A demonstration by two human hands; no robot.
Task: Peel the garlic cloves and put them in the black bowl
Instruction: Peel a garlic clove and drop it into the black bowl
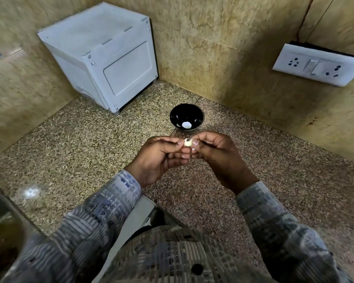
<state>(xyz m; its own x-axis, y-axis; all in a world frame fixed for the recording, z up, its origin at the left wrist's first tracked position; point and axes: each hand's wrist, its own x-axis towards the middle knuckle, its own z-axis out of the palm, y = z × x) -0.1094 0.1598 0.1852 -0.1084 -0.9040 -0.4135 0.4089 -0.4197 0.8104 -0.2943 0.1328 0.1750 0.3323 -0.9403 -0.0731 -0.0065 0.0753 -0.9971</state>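
Observation:
A pale garlic clove (188,142) is held above the speckled granite counter (90,150), pinched from both sides. My left hand (159,158) grips its left end with thumb and fingertips. My right hand (215,152) pinches its right end. Just beyond the hands stands the black bowl (195,115), with a white piece (186,125) lying inside it near the front wall.
A white box-shaped appliance (102,58) stands in the far left corner of the counter. A white socket and switch plate (317,64) is on the right wall. Tiled walls close in the counter on the left, back and right.

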